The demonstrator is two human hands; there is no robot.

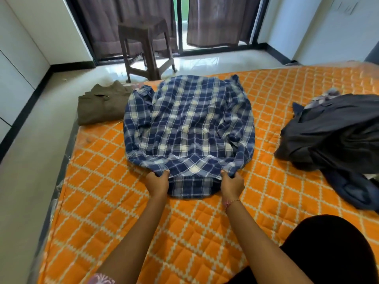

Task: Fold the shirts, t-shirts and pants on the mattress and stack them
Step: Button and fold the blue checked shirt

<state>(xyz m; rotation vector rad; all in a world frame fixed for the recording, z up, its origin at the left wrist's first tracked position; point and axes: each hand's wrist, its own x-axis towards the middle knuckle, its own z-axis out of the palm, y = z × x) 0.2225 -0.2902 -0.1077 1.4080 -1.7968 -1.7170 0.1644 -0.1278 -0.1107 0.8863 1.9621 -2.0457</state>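
A blue and white plaid shirt [188, 124] lies spread on the orange quilted mattress [184, 226], its sleeves folded inward over the back. My left hand [156, 182] grips the shirt's near edge on the left. My right hand [231, 183] grips the same edge on the right, fabric bunched between thumb and fingers. A strip of the shirt lies on the mattress between my two hands. A folded olive-brown shirt [101, 105] rests at the mattress's far left corner. A heap of dark unfolded clothes [336, 136] sits at the right.
A brown plastic stool [146, 48] stands on the pale floor beyond the mattress, in front of curtains and a glass door. The mattress's left edge runs along bare floor [30, 160]. My dark-clad knee [332, 251] is at the lower right.
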